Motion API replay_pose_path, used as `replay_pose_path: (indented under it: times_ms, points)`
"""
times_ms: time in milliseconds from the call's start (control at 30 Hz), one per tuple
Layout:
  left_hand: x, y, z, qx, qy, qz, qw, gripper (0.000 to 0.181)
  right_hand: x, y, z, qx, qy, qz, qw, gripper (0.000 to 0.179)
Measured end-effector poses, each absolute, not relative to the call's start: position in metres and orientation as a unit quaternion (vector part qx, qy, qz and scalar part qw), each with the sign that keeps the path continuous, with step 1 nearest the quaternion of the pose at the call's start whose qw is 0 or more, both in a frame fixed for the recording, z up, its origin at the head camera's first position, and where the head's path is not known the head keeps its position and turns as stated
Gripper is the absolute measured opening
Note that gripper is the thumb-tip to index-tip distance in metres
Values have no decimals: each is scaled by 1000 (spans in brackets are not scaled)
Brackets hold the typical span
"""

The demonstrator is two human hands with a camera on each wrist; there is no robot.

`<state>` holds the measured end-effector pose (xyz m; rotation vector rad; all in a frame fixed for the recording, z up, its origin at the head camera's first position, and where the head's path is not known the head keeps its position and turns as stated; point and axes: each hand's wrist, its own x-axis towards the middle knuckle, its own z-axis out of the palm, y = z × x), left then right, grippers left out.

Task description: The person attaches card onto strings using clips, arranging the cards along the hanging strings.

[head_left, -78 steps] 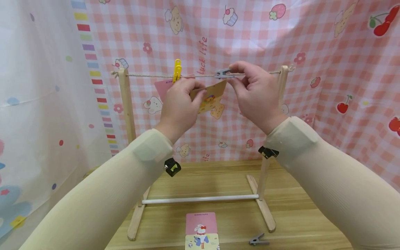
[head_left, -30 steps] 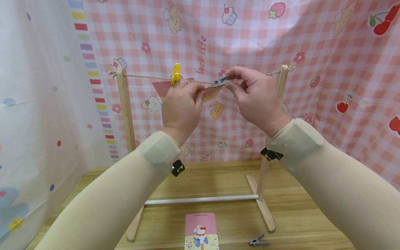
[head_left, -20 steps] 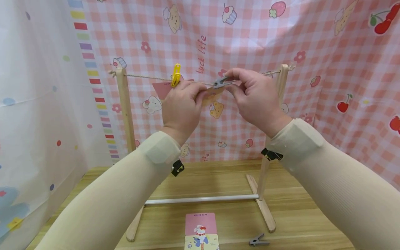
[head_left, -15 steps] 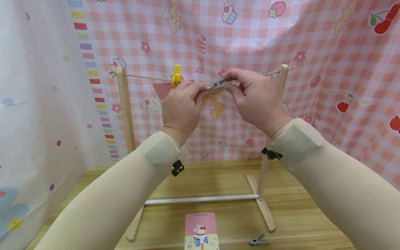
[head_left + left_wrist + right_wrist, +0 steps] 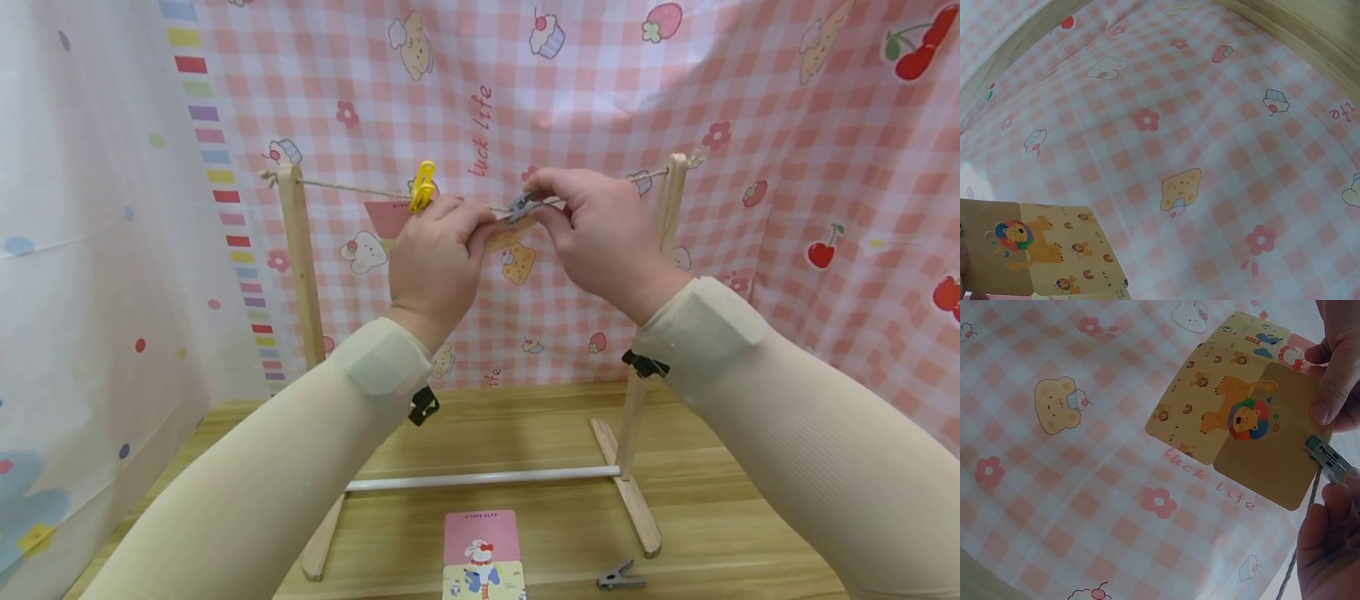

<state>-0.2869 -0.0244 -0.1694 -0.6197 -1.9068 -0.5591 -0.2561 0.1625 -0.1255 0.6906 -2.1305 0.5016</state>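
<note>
My left hand (image 5: 438,267) pinches the upper edge of a tan card with a lion drawing (image 5: 1247,425), holding it up at the rope (image 5: 352,187). My right hand (image 5: 603,233) pinches the handles of a grey clothespin (image 5: 519,207) between thumb and fingers. In the right wrist view the clothespin's tip lies over the card's edge beside the rope. Just left of my left hand, a yellow clothespin (image 5: 422,187) is clipped on the rope with a pink card (image 5: 387,218) hanging from it, partly hidden by the hand. The left wrist view shows the lion card's lower part.
The rope is tied between two wooden posts (image 5: 302,258), joined low down by a white rod (image 5: 483,479). On the wooden table (image 5: 555,533) lie a pink and yellow rabbit card (image 5: 482,537) and another grey clothespin (image 5: 621,576). A checked pink cloth (image 5: 600,100) hangs behind.
The lion card has risen to the rope, and the grey clothespin has come down to its edge. In the last half second my right hand shifted slightly left and the clothespin tilted more steeply.
</note>
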Motion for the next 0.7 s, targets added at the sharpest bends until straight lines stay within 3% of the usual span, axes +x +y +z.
replay_pose_path:
  times_ms: [700]
  points:
    - [-286,-24,-172,-259,-793,-223,505,22,-256,163,-130,274,-850,237,383,26]
